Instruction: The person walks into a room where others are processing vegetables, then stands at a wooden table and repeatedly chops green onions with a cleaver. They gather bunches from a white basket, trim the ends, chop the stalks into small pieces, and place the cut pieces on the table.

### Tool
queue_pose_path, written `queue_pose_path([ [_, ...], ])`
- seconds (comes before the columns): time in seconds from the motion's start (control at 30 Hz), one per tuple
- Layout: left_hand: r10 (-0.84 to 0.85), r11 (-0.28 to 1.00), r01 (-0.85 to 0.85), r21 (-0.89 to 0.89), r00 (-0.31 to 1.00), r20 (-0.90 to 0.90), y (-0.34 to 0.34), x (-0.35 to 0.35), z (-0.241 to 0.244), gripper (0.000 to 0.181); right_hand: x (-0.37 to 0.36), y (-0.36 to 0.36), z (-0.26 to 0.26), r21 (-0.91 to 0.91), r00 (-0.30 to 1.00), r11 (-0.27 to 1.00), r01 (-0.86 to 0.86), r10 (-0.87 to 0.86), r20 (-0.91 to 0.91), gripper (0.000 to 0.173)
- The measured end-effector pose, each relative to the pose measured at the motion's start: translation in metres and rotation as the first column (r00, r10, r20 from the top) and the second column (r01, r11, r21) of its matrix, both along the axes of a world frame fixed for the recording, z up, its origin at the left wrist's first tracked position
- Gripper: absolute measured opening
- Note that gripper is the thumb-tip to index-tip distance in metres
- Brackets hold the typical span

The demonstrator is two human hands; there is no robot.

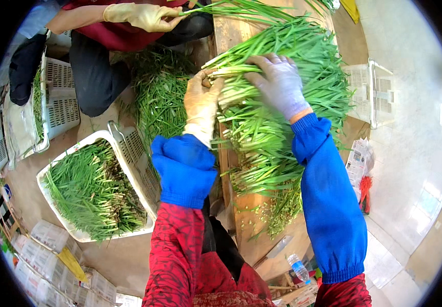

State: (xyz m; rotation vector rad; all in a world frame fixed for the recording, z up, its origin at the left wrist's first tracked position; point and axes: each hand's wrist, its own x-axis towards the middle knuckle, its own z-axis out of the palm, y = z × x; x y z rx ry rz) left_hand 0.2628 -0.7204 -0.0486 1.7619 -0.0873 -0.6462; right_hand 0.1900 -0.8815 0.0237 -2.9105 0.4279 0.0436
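A thick heap of green garlic chives [282, 130] lies across a wooden bench [249, 215], pale stem ends facing left. My left hand [202, 101], in a stained cream glove, pinches the pale ends of a few stalks at the heap's left edge. On top of the heap is my right hand [278, 82], in a greyish-white glove. Its thumb and forefinger close around the same stalks further along, and its other fingertips are partly lost among the leaves. Blue oversleeves cover both my forearms.
Across from me, a co-worker's gloved hand [144, 17] holds chives over the bench's far end. A white plastic crate [102, 134] of chives stands at left, with loose leaves [163, 103] heaped behind it. A knife [278, 246] and a plastic bottle [298, 268] are near the bench's close end.
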Motion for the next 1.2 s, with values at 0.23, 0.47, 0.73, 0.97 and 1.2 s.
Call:
queue_pose_path([
  [0.23, 0.089, 0.940, -0.166, -0.297, 0.963, -0.256, 0.014, -0.009, 0.014, 0.041, -0.008, -0.014, -0.011, 0.097, 0.991, 0.990, 0.102, -0.110, 0.071, 0.030],
  [0.47, -0.186, 0.981, 0.178, 0.078, 0.976, 0.112, 0.006, 0.009, 0.004, 0.037, -0.016, -0.007, -0.025, 0.075, 0.977, 0.996, 0.050, -0.065, 0.204, 0.026],
  [0.73, -0.223, 0.974, 0.211, 0.086, 0.960, 0.170, -0.001, 0.013, 0.032, 0.048, -0.017, -0.009, -0.027, 0.093, 0.955, 0.995, 0.045, -0.070, 0.287, 0.024],
  [0.97, -0.270, 0.963, 0.260, -0.079, 0.946, -0.179, 0.027, 0.039, 0.003, 0.024, -0.015, -0.007, -0.023, 0.123, 0.943, 0.990, 0.073, -0.109, 0.314, 0.023],
  [1.2, -0.013, 0.991, 0.047, -0.126, 0.965, 0.263, 0.004, -0.007, 0.036, 0.050, -0.018, -0.010, -0.026, 0.138, 0.941, 0.988, 0.067, -0.108, 0.320, 0.023],
])
